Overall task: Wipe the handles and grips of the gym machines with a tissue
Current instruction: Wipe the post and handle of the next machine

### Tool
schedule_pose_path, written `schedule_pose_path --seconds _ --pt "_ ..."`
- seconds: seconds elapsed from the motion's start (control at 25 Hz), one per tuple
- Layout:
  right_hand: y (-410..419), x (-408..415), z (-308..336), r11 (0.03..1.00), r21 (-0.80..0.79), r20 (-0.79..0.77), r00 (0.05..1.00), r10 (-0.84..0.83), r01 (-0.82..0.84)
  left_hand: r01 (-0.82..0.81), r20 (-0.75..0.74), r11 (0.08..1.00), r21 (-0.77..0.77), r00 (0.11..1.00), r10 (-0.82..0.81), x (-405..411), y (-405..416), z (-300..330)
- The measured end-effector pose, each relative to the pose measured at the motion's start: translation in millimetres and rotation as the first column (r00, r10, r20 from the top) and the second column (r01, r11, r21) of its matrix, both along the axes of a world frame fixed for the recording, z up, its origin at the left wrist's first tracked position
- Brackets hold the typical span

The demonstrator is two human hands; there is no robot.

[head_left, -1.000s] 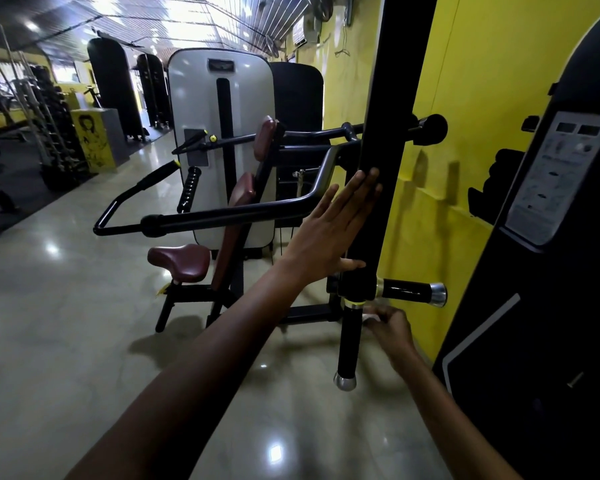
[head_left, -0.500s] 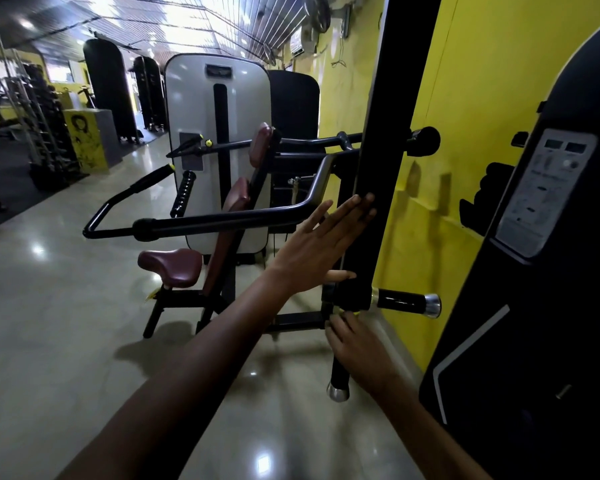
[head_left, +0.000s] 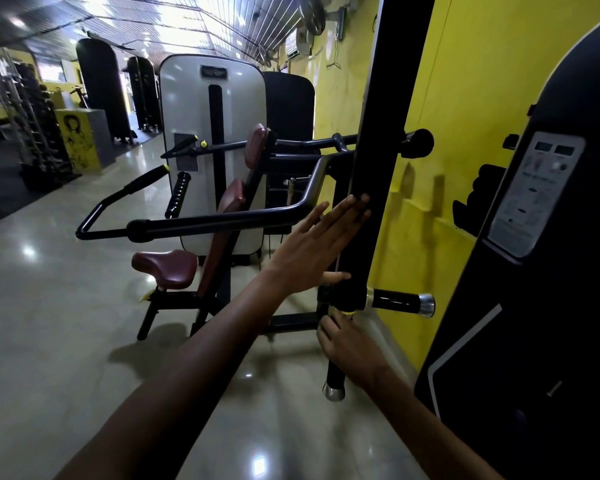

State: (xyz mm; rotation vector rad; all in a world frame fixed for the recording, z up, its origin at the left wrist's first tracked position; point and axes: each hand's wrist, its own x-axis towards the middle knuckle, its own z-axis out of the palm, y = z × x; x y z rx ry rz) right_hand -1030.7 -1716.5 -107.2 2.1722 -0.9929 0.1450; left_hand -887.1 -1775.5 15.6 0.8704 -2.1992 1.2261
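1. Yellow wall (head_left: pixel 471 98) fills the right side of the scene, running away to the far end of the gym.
2. Polished pale floor (head_left: pixel 49 341) spreads across the left and near parts, catching spots of ceiling light.
3. Dark machine housing (head_left: pixel 534 341) stands at the near right, with a grey instruction panel (head_left: pixel 537 192) on its face.
4. A white weight-stack shroud (head_left: pixel 201 133) rises in the middle distance, behind a seated machine with a maroon seat (head_left: pixel 165 268) and long black lever arms (head_left: pixel 215 221).
5. A black upright post (head_left: pixel 388 133) runs from the top edge down the centre right; at its lower end it carries two black handles with chrome caps.
6. The side handle (head_left: pixel 399 302) sticks out to the right; the lower handle (head_left: pixel 335 375) hangs straight down.
7. The left hand (head_left: pixel 316 251) lies flat against the post, fingers straight, thumb touching the post just above the handle joint, gripping nothing.
8. The right hand (head_left: pixel 350 344) is wrapped round the top of the lower handle, just beneath the yellow ring at the joint.
9. The tissue cannot be made out; if it is there, the right hand covers it.
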Motion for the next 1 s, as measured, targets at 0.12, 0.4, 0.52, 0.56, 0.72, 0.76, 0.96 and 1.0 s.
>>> schedule_pose_path --seconds 0.12,0.4,0.52,0.56,0.72,0.76,0.96,1.0 --pt "6 1 -12 0.997 0.076 -0.096 0.995 0.041 -0.034 0.0 0.008 1.0 0.012 1.0 0.0 1 -1 0" --pt "-2 -11 19 0.992 -0.094 -0.136 0.988 0.074 -0.087 -0.018 0.006 1.0 -0.003 1.0 0.018 -3 0 -1" --pt "-3 1 3 1.0 -0.003 -0.195 0.981 -0.023 0.023 -0.019 0.003 1.0 -0.007 1.0 0.019 -2 1 -1" --pt "-1 4 -5 0.999 0.031 -0.214 0.976 -0.032 0.04 -0.022 0.004 1.0 -0.006 1.0 0.022 -1 1 0" --pt "11 2 -14 0.992 0.099 -0.249 0.967 -0.048 0.074 -0.02 0.007 1.0 0.006 1.0 0.02 0 2 1" --pt "8 0 -11 0.991 0.098 -0.26 0.964 -0.061 0.089 -0.023 0.007 1.0 0.001 1.0 0.023 -1 2 0" --pt "-3 10 7 0.989 0.054 -0.211 0.97 -0.12 0.134 -0.024 0.001 1.0 0.014 1.0 0.024 -4 3 0" --pt "1 15 5 0.984 0.052 -0.222 0.963 -0.153 0.168 -0.023 0.0 1.0 0.019 1.0 0.023 -3 3 -1"
